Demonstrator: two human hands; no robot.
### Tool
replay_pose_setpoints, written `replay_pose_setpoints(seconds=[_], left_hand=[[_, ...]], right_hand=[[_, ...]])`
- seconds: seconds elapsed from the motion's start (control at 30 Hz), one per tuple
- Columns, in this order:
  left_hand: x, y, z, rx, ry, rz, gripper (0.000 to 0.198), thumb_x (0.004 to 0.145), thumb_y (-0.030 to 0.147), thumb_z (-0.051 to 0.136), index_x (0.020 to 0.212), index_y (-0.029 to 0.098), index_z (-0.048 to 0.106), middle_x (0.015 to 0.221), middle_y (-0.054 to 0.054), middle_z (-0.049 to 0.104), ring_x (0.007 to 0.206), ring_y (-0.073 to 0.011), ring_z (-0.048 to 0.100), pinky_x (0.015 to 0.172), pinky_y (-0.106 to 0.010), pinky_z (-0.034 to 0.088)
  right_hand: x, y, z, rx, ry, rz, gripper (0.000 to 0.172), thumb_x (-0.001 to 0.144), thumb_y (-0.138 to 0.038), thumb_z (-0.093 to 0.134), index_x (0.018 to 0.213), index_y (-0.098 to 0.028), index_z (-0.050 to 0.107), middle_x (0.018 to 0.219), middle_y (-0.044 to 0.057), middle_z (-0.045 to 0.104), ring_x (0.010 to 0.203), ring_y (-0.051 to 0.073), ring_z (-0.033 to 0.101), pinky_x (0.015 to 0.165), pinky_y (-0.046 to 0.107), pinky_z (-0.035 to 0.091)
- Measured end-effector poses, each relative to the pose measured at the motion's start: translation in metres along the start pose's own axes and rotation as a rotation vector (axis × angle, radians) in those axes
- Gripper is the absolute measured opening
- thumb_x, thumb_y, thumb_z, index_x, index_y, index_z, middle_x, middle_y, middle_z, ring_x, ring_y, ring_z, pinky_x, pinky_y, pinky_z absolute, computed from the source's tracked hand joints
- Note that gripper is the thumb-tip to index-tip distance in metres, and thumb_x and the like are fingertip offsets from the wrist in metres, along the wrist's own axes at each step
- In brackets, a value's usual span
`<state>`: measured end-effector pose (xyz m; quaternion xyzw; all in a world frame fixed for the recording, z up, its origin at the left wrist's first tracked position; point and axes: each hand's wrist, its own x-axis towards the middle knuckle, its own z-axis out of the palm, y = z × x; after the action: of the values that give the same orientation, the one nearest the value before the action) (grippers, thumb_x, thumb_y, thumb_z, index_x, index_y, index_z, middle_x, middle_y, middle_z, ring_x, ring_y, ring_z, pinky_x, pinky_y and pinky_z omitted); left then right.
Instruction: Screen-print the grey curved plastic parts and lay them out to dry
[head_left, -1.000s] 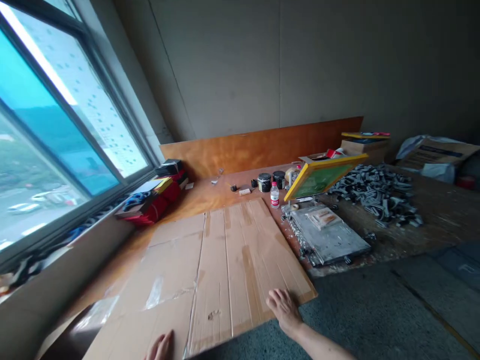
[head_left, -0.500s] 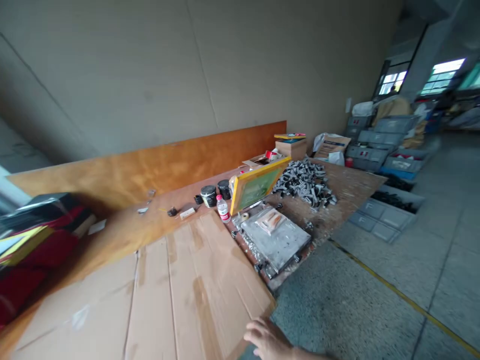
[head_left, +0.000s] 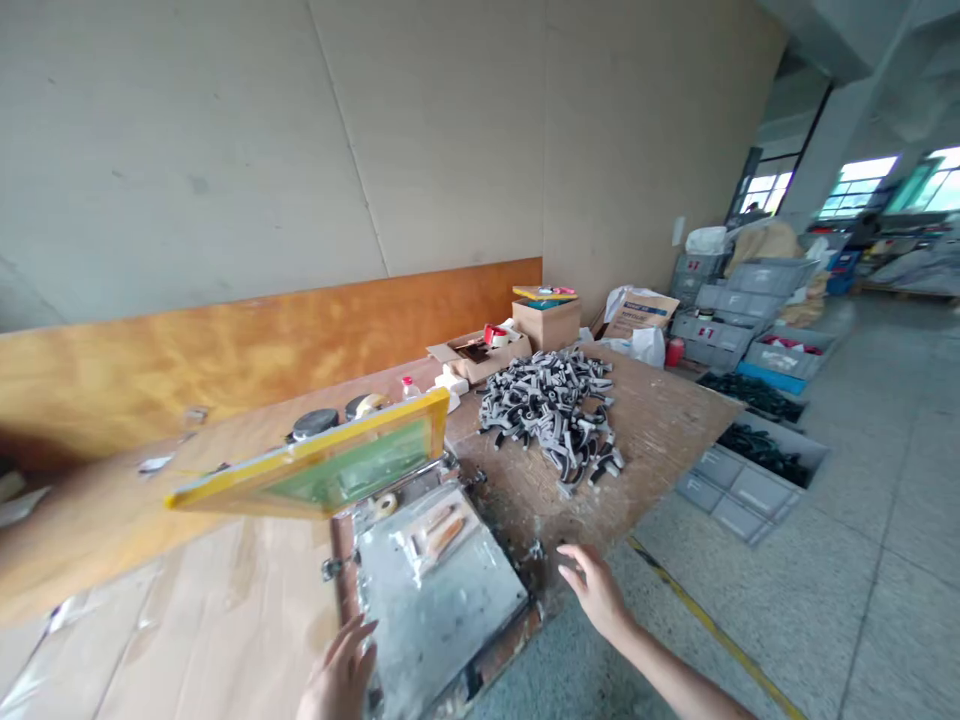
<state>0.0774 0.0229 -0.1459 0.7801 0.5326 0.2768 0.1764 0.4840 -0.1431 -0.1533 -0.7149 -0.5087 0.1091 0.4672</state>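
My left hand (head_left: 341, 668) hovers at the lower left edge of a grey metal plate (head_left: 442, 625), fingers apart and holding nothing. To the plate's right, my right hand (head_left: 594, 590) reaches over the table's front edge with its fingers spread and nothing in them. On the plate lies a clear plastic wrap with a wooden-handled tool (head_left: 444, 535) whose kind I cannot make out. A yellow-framed screen with green mesh (head_left: 352, 460) stands tilted up behind the plate. Beside it sits a roll of tape (head_left: 385, 504).
A heap of grey and black curved parts (head_left: 555, 405) covers the table beyond the plate. Flattened cardboard (head_left: 225, 620) lies at left. Behind are a open carton (head_left: 476, 360) and black-lidded tubs (head_left: 315, 424). Grey crates (head_left: 750, 490) stand on the floor at right.
The view has turned and come closer to the plate and screen. My left hand has come into view, and my right hand has moved from the cardboard's corner to the plate's right side.
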Motion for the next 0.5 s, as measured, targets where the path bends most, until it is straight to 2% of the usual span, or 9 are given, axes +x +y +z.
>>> replay_pose_setpoints(seconds=[0.1,0.2,0.37,0.5], left_hand=[[0.056,0.084,0.049,-0.156,-0.055,0.079,0.034,0.079,0.051,0.054,0.094,0.028,0.075,0.115,-0.006,0.073,0.109,-0.0282,0.067,0.095,-0.042,0.053],[0.111,0.144,0.087,-0.244,-0.132,0.082,0.037,0.084,0.05,0.05,0.1,0.027,0.073,0.117,-0.006,0.072,0.112,-0.0266,0.065,0.099,-0.041,0.05],[0.223,0.214,0.147,-0.289,-0.23,0.012,0.048,0.085,0.054,0.044,0.107,0.02,0.07,0.115,-0.01,0.072,0.114,-0.0277,0.064,0.099,-0.039,0.048],[0.325,0.255,0.201,-0.252,-0.273,-0.033,0.056,0.087,0.056,0.038,0.113,0.017,0.068,0.118,-0.01,0.071,0.115,-0.0268,0.063,0.098,-0.034,0.046]], right_hand=[[0.074,0.031,-0.032,0.043,0.05,0.037,0.029,0.086,-0.039,0.051,0.106,-0.022,0.065,0.105,0.009,0.07,0.097,0.024,0.066,0.081,0.038,0.055],[0.14,0.056,-0.051,0.076,0.095,0.075,0.03,0.084,-0.041,0.052,0.103,-0.022,0.066,0.104,0.01,0.07,0.095,0.024,0.066,0.079,0.038,0.055],[0.235,0.106,-0.084,0.083,0.115,0.112,0.032,0.081,-0.046,0.057,0.101,-0.022,0.066,0.102,0.009,0.071,0.092,0.023,0.065,0.077,0.036,0.054],[0.327,0.179,-0.128,0.082,0.111,0.155,0.037,0.078,-0.051,0.058,0.1,-0.022,0.066,0.102,0.008,0.071,0.091,0.023,0.066,0.082,0.038,0.053]])
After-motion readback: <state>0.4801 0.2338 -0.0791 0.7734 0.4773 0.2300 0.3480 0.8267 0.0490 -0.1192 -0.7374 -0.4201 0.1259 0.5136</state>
